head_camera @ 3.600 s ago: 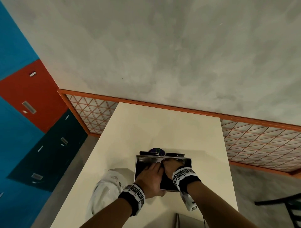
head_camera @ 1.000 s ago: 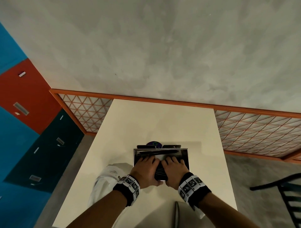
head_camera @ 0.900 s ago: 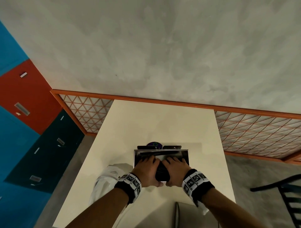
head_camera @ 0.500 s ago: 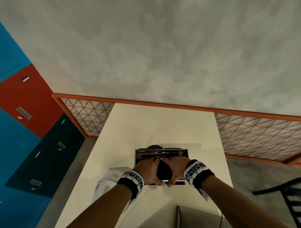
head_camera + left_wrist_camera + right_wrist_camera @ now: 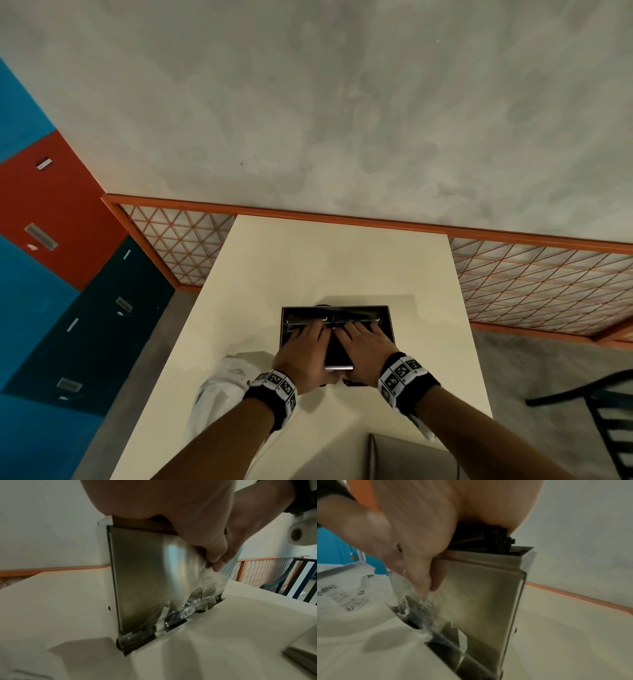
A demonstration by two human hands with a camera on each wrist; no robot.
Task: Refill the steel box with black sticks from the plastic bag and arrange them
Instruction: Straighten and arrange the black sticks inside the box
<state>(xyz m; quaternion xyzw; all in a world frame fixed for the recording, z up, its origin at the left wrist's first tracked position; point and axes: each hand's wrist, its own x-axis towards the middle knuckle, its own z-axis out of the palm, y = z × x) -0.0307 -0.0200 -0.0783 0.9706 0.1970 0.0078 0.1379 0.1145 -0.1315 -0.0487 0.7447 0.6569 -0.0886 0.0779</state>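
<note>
The steel box [image 5: 390, 329] stands open-topped on the cream table [image 5: 325, 267]. Both hands lie on top of it. My left hand [image 5: 305, 346] and right hand [image 5: 366, 349] stretch their fingers flat toward the far wall, over black sticks [image 5: 337, 353]. In the right wrist view, stick ends [image 5: 494, 540] show under the palm above the box wall [image 5: 481, 595]. Both thumbs hang over the near wall [image 5: 140, 574] and press a clear plastic bag [image 5: 197, 599] against it. The bag's lower end [image 5: 419, 609] trails onto the table. Most of the box's inside is hidden.
A crumpled white printed bag [image 5: 222, 387] lies left of the box, near my left wrist. A grey flat object [image 5: 411, 459] sits at the table's near edge. A dark chair [image 5: 609, 411] stands to the right, and an orange-framed mesh rail [image 5: 513, 274] runs behind the table.
Half a second ago both hands curled round a dark bundle at the box's near side. Now the fingers lie stretched flat across the box top toward its far wall.
</note>
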